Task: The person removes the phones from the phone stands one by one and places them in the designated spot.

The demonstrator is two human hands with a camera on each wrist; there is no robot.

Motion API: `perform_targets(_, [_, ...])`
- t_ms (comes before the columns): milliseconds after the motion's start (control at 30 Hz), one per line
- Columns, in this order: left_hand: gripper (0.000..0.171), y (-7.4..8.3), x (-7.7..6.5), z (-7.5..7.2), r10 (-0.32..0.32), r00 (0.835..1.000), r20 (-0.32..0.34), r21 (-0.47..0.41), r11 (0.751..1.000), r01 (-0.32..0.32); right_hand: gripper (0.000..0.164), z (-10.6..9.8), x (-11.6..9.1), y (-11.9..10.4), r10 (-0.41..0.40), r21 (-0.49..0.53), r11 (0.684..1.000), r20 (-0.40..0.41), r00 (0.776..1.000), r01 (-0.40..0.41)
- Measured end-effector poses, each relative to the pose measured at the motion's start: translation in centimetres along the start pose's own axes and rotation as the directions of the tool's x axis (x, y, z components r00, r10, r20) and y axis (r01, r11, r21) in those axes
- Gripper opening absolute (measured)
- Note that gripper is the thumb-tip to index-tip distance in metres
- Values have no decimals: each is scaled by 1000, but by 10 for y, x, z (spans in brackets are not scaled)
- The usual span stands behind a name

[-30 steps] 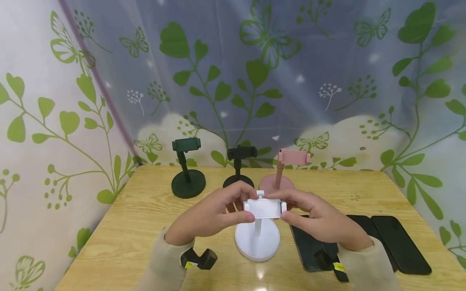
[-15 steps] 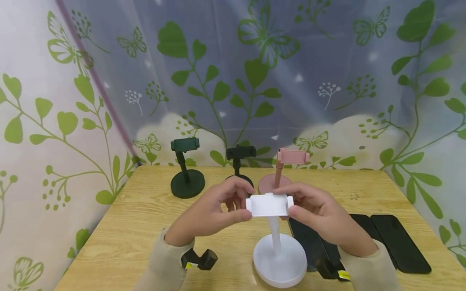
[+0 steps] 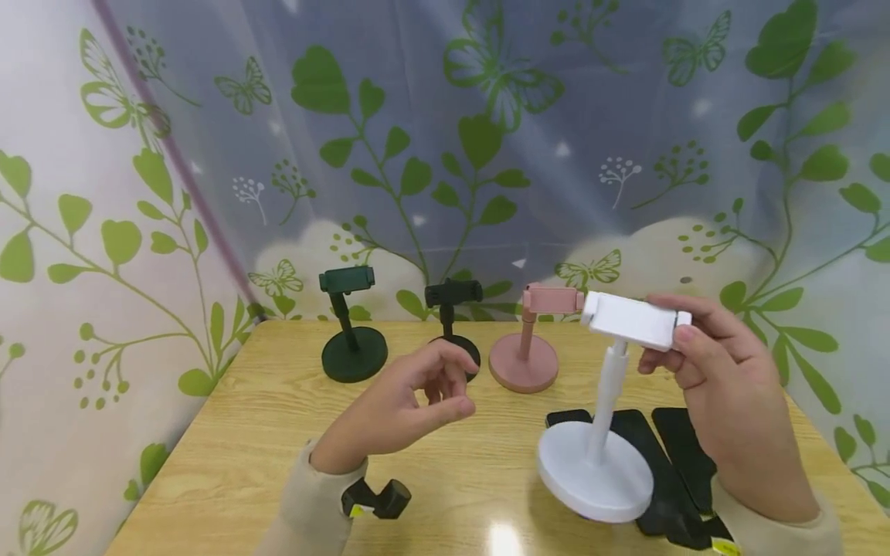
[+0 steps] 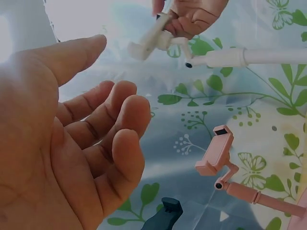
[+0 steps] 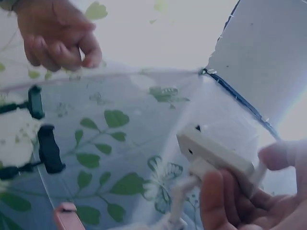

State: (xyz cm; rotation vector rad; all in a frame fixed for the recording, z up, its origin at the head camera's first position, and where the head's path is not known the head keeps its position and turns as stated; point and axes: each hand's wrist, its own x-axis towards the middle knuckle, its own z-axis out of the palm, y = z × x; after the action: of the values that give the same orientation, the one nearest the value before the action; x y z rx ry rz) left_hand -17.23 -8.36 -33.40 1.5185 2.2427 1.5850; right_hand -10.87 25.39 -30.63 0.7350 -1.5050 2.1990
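Observation:
A white phone stand (image 3: 629,320) with a round base is lifted and tilted over the right part of the table. My right hand (image 3: 737,394) grips its clamp head by the right end, thumb in front and fingers behind; the right wrist view shows the same hold on the stand's head (image 5: 216,155). My left hand (image 3: 410,401) hovers over the middle of the table, fingers loosely curled with nothing in them. In the left wrist view that left hand (image 4: 91,120) is apart from the white stand (image 4: 230,58).
Along the back of the table (image 3: 257,417) stand a dark green phone stand (image 3: 354,355), a black one (image 3: 453,293) and a pink one (image 3: 524,363). Several black phones (image 3: 640,440) lie at the right, partly hidden behind the white stand and right hand. A patterned curtain (image 3: 417,154) hangs behind.
Both hands were at the white stand's head; the left has let go. The right hand has carried the stand to the right and raised it, its base tilting.

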Motion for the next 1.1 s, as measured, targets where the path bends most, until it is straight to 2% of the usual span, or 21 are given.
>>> perform_targets(100, [25,0,0,0,-17,1000,8,16,1000,17,32,3,3,-5,-59,-159,987,-183,981,29])
perform_targets(200, [18,0,0,1,-48,999,14,36,998,48,34,3,9,-4,-108,-329,944,-332,937,-7])
perform_targets(300, [11,0,-1,1,-81,996,24,49,996,80,36,-7,17,7,-169,-399,917,-383,908,3])
perform_targets(400, [9,0,0,2,-105,994,38,48,994,103,39,-24,25,23,-208,-447,894,-391,897,13])
perform_targets(500, [8,0,0,3,-117,992,54,44,992,115,41,-40,30,39,-208,-498,867,-386,898,-13])
perform_targets(600, [8,-1,1,3,-125,990,71,43,992,122,42,-54,33,54,-180,-559,828,-357,917,-55])
perform_targets(733, [8,-2,1,3,-135,987,92,41,990,132,42,-67,36,71,-113,-588,801,-327,938,-108])
perform_targets(800, [8,-3,1,3,-137,985,101,42,990,133,40,-70,37,76,-89,-579,806,-319,943,-120])
perform_targets(967, [9,-2,2,3,-140,982,124,47,990,135,40,-77,37,85,-98,-620,777,-288,953,-108])
perform_targets(1100, [10,-3,4,3,-155,976,151,67,987,147,41,-84,36,92,-119,-681,729,-232,965,-75])
